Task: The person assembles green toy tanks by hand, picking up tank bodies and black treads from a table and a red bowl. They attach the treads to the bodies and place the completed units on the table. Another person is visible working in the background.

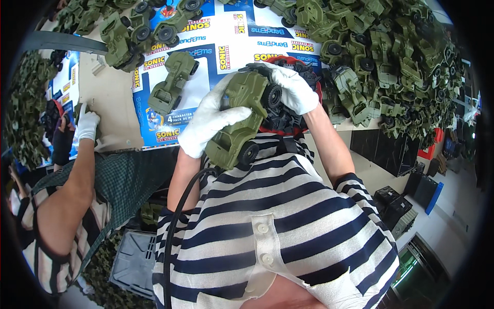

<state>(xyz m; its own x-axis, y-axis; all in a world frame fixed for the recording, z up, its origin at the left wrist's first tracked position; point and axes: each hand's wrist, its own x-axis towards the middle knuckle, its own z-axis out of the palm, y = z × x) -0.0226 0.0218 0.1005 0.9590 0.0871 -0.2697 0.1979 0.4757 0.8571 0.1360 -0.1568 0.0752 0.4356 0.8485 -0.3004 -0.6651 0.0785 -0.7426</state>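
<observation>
An olive-green toy truck [234,121] with black wheels is held tilted in front of my chest. My left hand [208,121], in a white glove, wraps round its left side with the thumb lying across the body. At the truck's far end, beside a black wheel [271,95], my white-gloved right hand [294,88] has its fingers closed on it. Those fingertips are partly hidden. Just beneath the right hand stands a red basin [320,85] of black plastic parts [288,116]. Another green toy truck [174,82] lies on the table left of my hands.
Many green toy trucks [381,56] are heaped at the right, with more [131,33] at the back left. Printed blue-and-white sheets [221,41] cover the table. A co-worker's gloved hand [87,123] rests near a cardboard piece [116,98]. A black cable [175,221] hangs along my left side.
</observation>
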